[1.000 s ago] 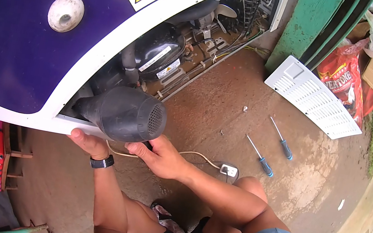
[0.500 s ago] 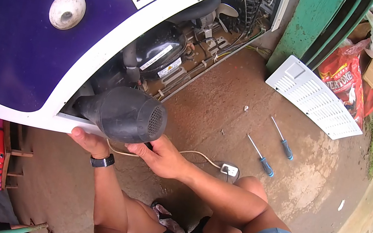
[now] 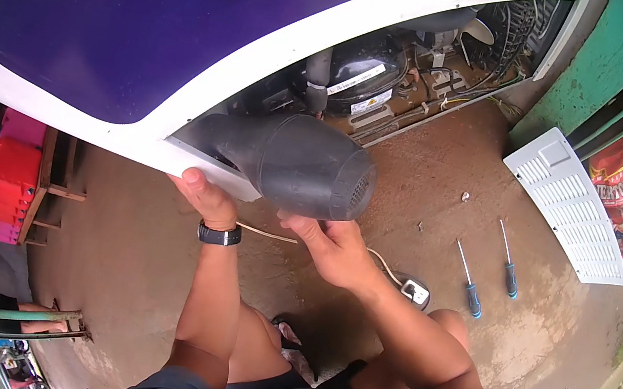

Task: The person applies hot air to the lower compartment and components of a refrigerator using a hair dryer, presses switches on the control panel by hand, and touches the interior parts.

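While the blower (image 3: 308, 165) is held mid-frame by the right hand (image 3: 339, 251), grip closed, cabinet trim (image 3: 152, 151) is touched by the left hand (image 3: 207, 199), closure unclear.

Dark-grey blower (image 3: 309, 162), purple-white cabinet (image 3: 148, 32), white slotted panel (image 3: 568, 205), blue screwdriver handles (image 3: 473, 301)

The dark-grey hair dryer (image 3: 304, 164) lies sideways at the open corner of the purple-and-white cabinet (image 3: 150, 24), its tapered nozzle (image 3: 212, 135) reaching inside, its round mesh end (image 3: 362, 190) pointing away from that corner.
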`<state>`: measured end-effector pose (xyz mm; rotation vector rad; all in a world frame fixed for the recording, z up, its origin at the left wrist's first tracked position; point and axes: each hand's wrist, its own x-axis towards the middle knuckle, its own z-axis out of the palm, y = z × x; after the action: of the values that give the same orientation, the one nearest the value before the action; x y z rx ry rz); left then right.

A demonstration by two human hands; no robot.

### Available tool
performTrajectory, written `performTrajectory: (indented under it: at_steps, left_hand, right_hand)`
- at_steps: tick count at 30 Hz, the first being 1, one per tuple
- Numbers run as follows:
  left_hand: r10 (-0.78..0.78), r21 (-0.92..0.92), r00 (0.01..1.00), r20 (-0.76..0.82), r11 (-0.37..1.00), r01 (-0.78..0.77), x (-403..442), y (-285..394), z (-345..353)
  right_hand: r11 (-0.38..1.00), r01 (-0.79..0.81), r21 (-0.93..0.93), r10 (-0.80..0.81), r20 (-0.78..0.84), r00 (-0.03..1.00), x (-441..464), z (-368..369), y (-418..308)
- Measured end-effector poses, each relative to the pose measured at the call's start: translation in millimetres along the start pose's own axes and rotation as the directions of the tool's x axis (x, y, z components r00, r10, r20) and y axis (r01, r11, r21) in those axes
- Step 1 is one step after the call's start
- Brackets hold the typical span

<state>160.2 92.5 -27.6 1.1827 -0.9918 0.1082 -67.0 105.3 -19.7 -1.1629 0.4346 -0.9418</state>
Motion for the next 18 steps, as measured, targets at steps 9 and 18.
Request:
performTrajectory:
  at_steps: [9, 18]
  left_hand:
    - [-0.085, -0.03, 0.993, 0.079, 0.996, 0.088, 0, -2, -8]
    - [-0.015, -0.001, 1.0, -0.013, 1.0, 0.015, -1, -10, -8]
  right_hand:
    - [1.0, -0.024, 0.007, 0.024, -0.033, 0.999, -1, 2, 5]
    - [0.999, 0.026, -0.036, -0.026, -0.006, 1.0, -1, 5, -3]
